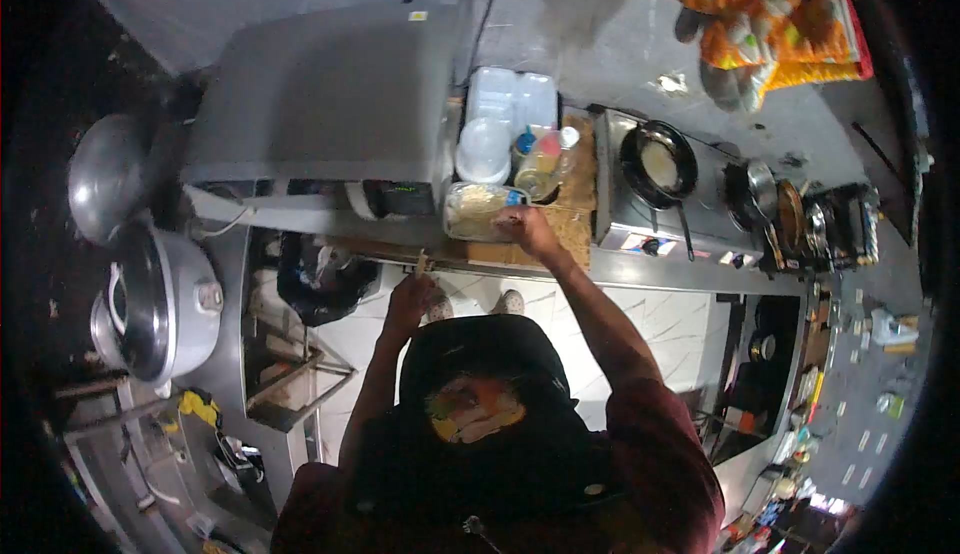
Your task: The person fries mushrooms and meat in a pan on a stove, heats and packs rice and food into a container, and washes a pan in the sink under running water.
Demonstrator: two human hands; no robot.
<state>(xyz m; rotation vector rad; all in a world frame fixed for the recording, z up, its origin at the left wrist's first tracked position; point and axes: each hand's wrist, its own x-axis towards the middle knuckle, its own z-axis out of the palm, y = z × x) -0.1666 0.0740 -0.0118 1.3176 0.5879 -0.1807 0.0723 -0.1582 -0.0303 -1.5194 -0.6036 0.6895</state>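
Note:
My right hand (524, 226) has its fingers curled at the right end of a clear plastic container (470, 216). Pale food or powder lies inside, and a small blue patch shows near its right rim. Just below the counter edge, my left hand (408, 301) is closed around a thin, light-coloured stick-like piece (423, 261), whose kind I cannot make out. Behind the container stand a squeeze bottle (543, 166) of yellowish liquid, a stack of round plastic tubs (484, 144) and white takeaway boxes (513, 94).
A frying pan (659, 162) with something pale in it sits on the stove (625, 216), its handle pointing towards me. More pans (760, 189) are to its right. A large grey appliance (320, 104) fills the left. A rice cooker (180, 299) and a black-lined bin (325, 279) stand lower left.

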